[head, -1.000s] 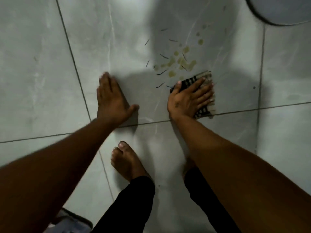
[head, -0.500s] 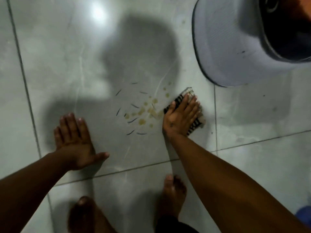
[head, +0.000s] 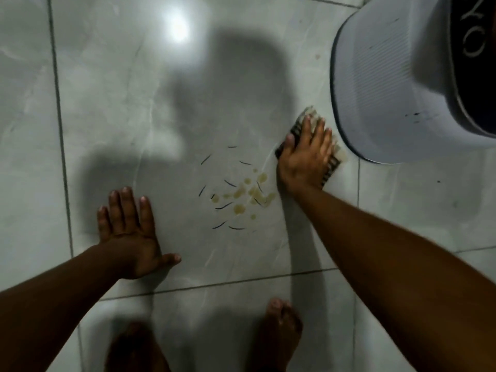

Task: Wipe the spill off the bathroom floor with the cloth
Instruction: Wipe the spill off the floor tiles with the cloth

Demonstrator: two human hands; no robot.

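A spill [head: 245, 193] of yellowish drops and thin dark strands lies on the grey tiled floor [head: 134, 103]. Just right of it, my right hand [head: 306, 159] presses flat on a dark striped cloth [head: 331, 167], which shows only at its edges around the fingers. The cloth sits beside the spill's right rim, not over it. My left hand [head: 131, 232] rests flat on the tile to the left of the spill, fingers spread, holding nothing.
A large pale bucket-like container [head: 389, 84] with a dark band stands at the top right, close to the cloth. My two bare feet [head: 279, 334] stand at the bottom edge. Grout lines cross the floor, and a bright light glare shows at the top.
The view has shifted, so the container now fills the top right. My right hand and cloth have moved up and right, away from the spill; my left hand stays flat on the floor.
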